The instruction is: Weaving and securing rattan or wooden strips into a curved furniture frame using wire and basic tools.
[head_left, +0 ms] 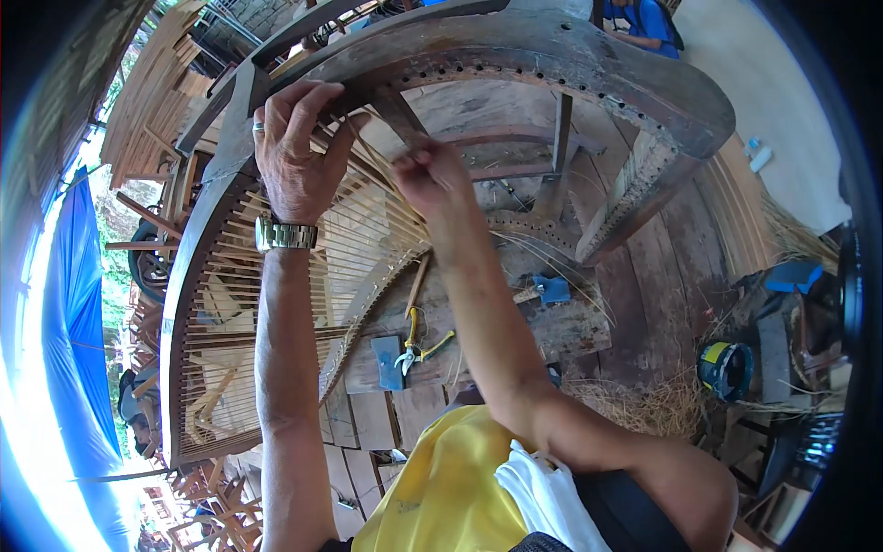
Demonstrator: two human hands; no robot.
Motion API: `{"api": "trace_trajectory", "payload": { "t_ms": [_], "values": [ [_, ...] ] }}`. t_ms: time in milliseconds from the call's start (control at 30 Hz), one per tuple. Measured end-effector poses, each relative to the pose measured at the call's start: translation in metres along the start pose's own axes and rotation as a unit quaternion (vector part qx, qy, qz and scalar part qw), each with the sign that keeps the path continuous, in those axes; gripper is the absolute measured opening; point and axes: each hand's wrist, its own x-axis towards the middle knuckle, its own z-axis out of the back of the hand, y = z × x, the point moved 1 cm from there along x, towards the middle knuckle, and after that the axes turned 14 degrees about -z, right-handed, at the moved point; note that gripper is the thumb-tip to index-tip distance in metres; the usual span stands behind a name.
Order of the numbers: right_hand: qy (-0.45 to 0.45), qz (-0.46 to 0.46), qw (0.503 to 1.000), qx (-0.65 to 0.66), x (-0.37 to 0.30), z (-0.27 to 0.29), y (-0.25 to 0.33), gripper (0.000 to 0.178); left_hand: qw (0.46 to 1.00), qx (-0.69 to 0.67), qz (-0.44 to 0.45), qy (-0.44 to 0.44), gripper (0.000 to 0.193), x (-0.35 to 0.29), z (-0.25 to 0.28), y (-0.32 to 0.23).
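Strands [368,221] of cane, left of centre, could snap or kink if hauled hard across a hole's edge in the wooden frame [515,51]; uneven pull would likely leave some slack, and a loose end could snag its neighbours, as they run close together. Strung fan lies just below and left of the hands, inside the frame's curve. Left hand [299,152], upper left, rests at the rail, fingers bent, thumb out to the right; can't tell if anything is pinched. Right hand [430,179], upper centre, fingers bunched and blurred, beside the fan's right edge; can't tell how tight the pinch is or whether it has a strand. Yellow-handled pliers [413,350], lower centre, lie well apart from both hands.
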Motion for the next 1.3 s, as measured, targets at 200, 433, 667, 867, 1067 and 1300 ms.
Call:
{"api": "trace_trajectory", "payload": {
  "t_ms": [200,433,667,867,1067,1300],
  "values": [
    [-0.167,0.021,0.980,-0.102,-0.184,0.229,0.015,0.032,0.998,0.032,-0.045,-0.008,0.119,-0.044,0.020,0.028],
    [-0.463,0.222,0.850,-0.117,-0.568,0.512,0.044,0.026,0.998,0.000,-0.061,-0.033,0.087,-0.064,0.063,0.042],
    [-0.827,0.242,0.480,-0.166,-0.912,0.462,-0.065,0.033,0.988,-0.124,-0.026,-0.090,0.047,-0.084,0.088,0.036],
    [-0.906,-0.029,0.150,-0.395,-0.893,0.456,-0.019,0.058,0.888,-0.323,0.090,-0.316,0.017,-0.129,0.099,-0.031],
    [-0.868,0.086,0.472,-0.131,-0.827,0.499,-0.027,0.050,0.903,-0.293,0.290,-0.122,0.097,-0.190,0.126,-0.057],
    [-0.591,0.207,0.470,-0.622,-0.558,0.380,0.040,0.049,0.596,-0.577,0.552,-0.082,0.067,-0.216,0.102,-0.079]
  ]
}}
